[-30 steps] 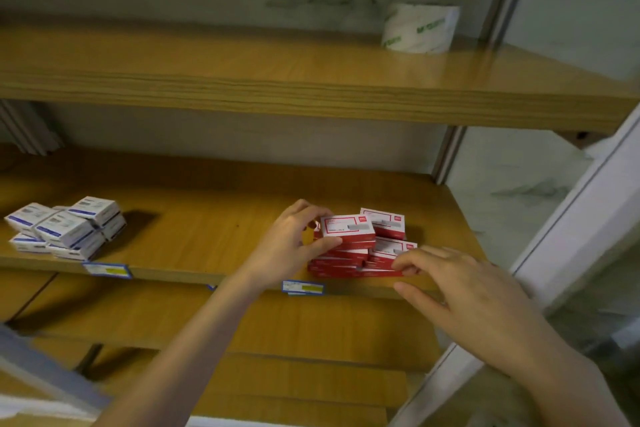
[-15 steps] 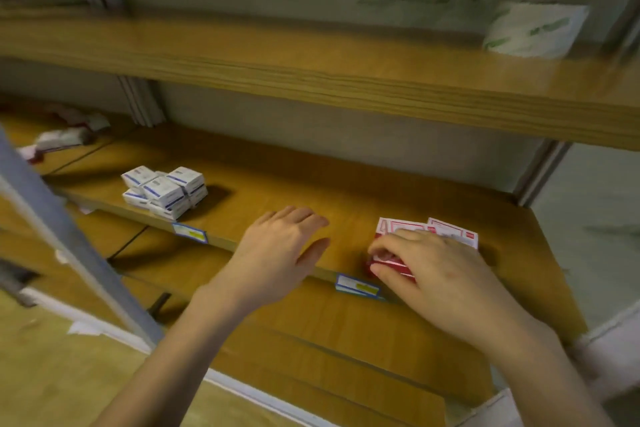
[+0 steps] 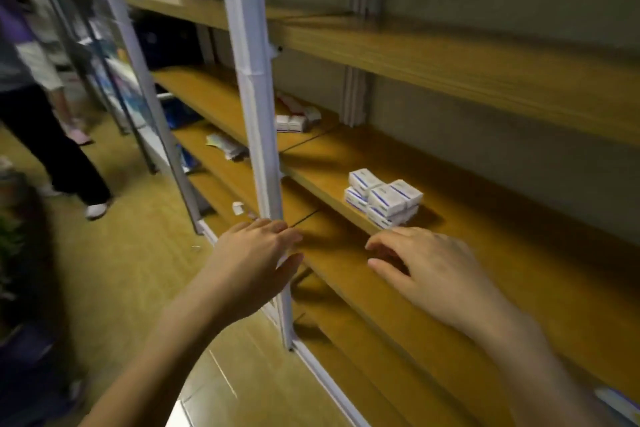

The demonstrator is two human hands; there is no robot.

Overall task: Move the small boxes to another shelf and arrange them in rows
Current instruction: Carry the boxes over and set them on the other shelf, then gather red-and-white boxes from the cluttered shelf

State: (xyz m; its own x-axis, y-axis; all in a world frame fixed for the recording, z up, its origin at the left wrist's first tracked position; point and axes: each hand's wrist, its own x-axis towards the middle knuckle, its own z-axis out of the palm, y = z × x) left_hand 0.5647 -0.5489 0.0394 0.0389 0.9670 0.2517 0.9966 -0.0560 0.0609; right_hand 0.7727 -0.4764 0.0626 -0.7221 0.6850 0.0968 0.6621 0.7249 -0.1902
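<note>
A small stack of white boxes with blue stripes [image 3: 382, 199] sits near the front edge of the middle wooden shelf [image 3: 485, 246]. My left hand [image 3: 256, 260] hovers with straight fingers in front of a white upright post, left of the stack. My right hand [image 3: 426, 267] hovers just below and in front of the stack with loosely curled fingers, and nothing shows in it. The red boxes are out of view.
A white metal post [image 3: 256, 114] stands between me and the shelves. More small white boxes [image 3: 294, 121] lie on the shelf section further left, with loose packets [image 3: 225, 146] one level below. A person [image 3: 34, 97] stands on the wooden floor at left.
The view has swung left, away from the red boxes. My right hand has left the red stack, and both hands now hover near the white and blue boxes.
</note>
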